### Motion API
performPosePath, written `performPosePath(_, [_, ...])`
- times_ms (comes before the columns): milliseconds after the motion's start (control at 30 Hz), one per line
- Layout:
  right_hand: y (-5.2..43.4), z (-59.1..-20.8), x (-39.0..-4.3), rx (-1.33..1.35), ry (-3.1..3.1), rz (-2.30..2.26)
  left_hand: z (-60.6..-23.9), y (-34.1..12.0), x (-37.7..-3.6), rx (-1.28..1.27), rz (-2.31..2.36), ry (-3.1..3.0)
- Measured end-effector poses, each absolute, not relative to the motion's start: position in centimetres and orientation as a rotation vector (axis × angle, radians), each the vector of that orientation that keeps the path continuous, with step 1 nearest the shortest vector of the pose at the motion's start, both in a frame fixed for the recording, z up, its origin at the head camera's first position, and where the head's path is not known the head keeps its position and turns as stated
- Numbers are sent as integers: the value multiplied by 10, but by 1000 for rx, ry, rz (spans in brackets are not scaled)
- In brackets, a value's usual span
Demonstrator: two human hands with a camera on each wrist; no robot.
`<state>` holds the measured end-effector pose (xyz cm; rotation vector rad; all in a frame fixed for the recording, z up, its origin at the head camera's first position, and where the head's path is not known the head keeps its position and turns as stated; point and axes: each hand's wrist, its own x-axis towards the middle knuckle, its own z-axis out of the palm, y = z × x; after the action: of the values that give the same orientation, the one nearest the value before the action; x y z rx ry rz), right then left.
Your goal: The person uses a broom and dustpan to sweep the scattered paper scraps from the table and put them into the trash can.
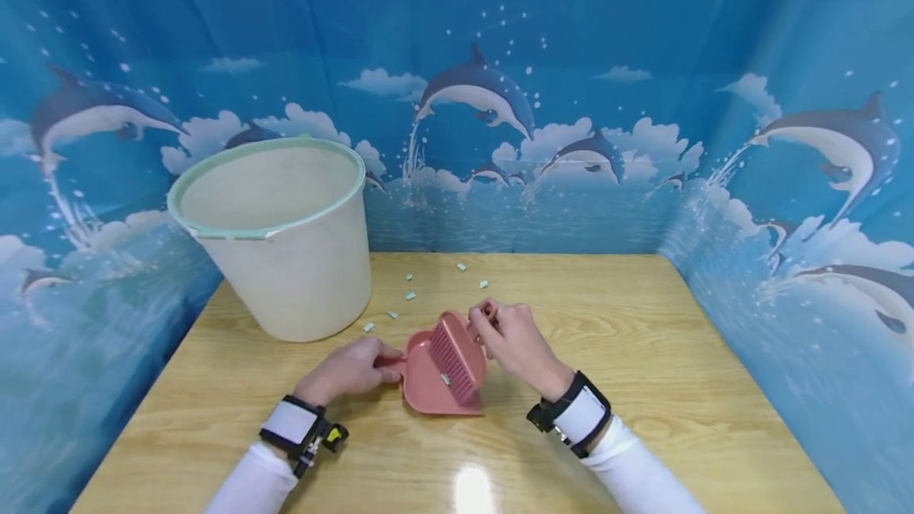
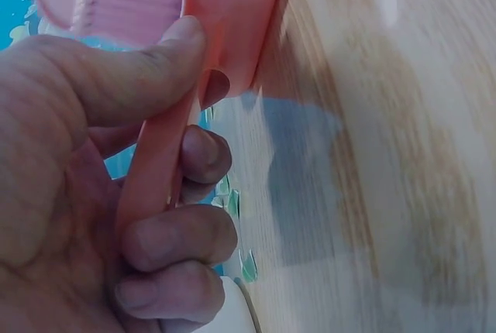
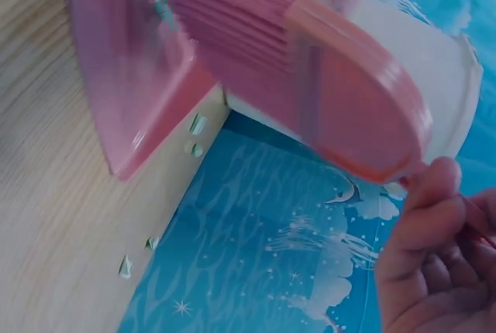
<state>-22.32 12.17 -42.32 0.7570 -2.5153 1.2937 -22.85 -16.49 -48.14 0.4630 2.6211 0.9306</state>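
Observation:
My left hand (image 1: 350, 370) grips the handle of a pink dustpan (image 1: 423, 395), its fingers curled round it with the thumb on top. The pan sits on the table with its wide edge to the right. A pink hand brush (image 1: 471, 351) is tilted over the pan, bristles facing left. By its handle end, my right hand (image 1: 520, 339) pinches the brush. One small pale-green scrap (image 1: 446, 379) shows at the bristles, above the pan floor; whether it touches them I cannot tell. In the right wrist view the bristles of the brush (image 3: 356, 101) hang beside the dustpan (image 3: 116, 93).
Several pale-green scraps (image 1: 410, 296) lie scattered on the wooden table (image 1: 643, 387) beyond the dustpan. A large white bucket (image 1: 300, 276) with a green rim stands at the back left. Blue curtains (image 1: 571, 22) printed with dolphins border the table at the back and sides.

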Motion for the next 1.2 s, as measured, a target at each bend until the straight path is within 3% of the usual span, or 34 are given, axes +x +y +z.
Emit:
performPosePath(167, [132,-416,-236,766,-2335,1357,-482,-165,-229,465,935,2630])
performPosePath(400, [157,-415,-269,744,-2339,967,-481,-164,-230,423,908,2637])
performPosePath(833, [178,-458,-311,704,-2641,709,-482,-161,-229,429,886,2651])
performPosePath(1200, [194,-447,-290,829,-2759,695,-481,-161,-227,390,860,2669])
